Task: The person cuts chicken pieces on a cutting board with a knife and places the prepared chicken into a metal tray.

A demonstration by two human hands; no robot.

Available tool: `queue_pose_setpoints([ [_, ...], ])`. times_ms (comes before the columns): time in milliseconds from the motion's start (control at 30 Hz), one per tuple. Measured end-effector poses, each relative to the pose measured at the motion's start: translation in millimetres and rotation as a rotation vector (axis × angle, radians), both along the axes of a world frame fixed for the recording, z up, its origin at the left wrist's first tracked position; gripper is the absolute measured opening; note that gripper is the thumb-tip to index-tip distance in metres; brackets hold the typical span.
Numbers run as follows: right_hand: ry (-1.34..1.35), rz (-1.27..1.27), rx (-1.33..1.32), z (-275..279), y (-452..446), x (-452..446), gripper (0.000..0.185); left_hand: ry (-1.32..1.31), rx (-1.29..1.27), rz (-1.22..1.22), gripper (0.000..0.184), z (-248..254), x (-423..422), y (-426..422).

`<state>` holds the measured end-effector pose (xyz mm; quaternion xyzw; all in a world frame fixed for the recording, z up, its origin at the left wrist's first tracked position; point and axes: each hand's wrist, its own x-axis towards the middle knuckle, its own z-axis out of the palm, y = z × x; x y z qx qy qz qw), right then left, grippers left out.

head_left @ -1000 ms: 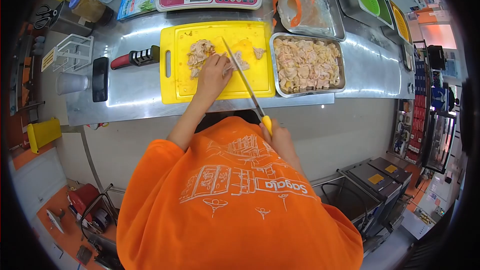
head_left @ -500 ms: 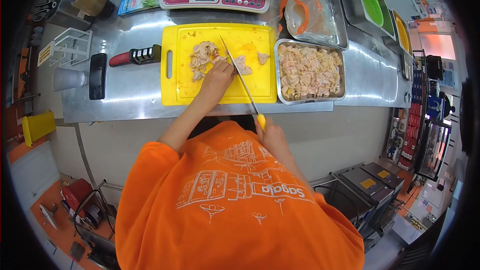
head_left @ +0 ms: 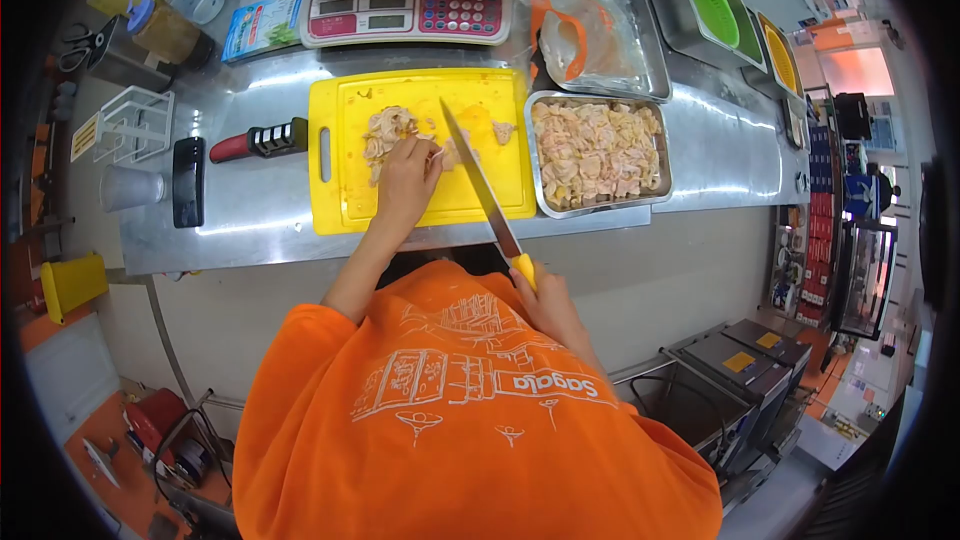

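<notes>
Left hand (head_left: 405,180): fingers bent, tips down at the near right side of a heap of meat (head_left: 385,130); whether they pinch it or only pin it, I cannot tell.
Right hand (head_left: 548,302): fingers wrapped around the yellow handle of a knife (head_left: 480,180), nearer the body than the left fingers and well apart from them.
Blade: slants away from the right fingers, passing just right of the left fingertips; whether its edge touches meat is unclear.
Step in hand: seemingly cutting meat, left fingers steadying.
Next move: another cut would likely call for a firm hold, fingertips tucked back from the edge.
Meat look: pale pinkish beige, soft, folded, moist-looking; the heap reaches beyond and left of the left fingers, a small scrap (head_left: 503,131) lies to their right.
Yellow board (head_left: 350,205): beneath the left fingers, on the metal worktop (head_left: 255,190).
Tray (head_left: 610,204): right of the left fingers, holding similar pieces.
</notes>
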<state>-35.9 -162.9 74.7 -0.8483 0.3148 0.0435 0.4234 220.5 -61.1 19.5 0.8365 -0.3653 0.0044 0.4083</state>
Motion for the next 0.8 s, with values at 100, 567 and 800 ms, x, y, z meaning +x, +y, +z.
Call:
queue_pose_setpoints([
  [100, -0.118, -0.157, 0.058, 24.0, -5.5, 14.4, 0.031, -0.08, 0.002, -0.074, 0.017, 20.8, -2.0, -19.6],
  [567, -0.116, -0.456, 0.137, 20.4, -46.9, -15.1, 0.028, 0.15, 0.102, -0.393, 0.018, 19.9, 7.0, -101.6],
  [800, -0.14, -0.534, 0.108, 26.7, -66.3, -29.1, 0.03, 0.133, 0.281, -0.381, 0.015, 10.5, 16.9, -109.1],
])
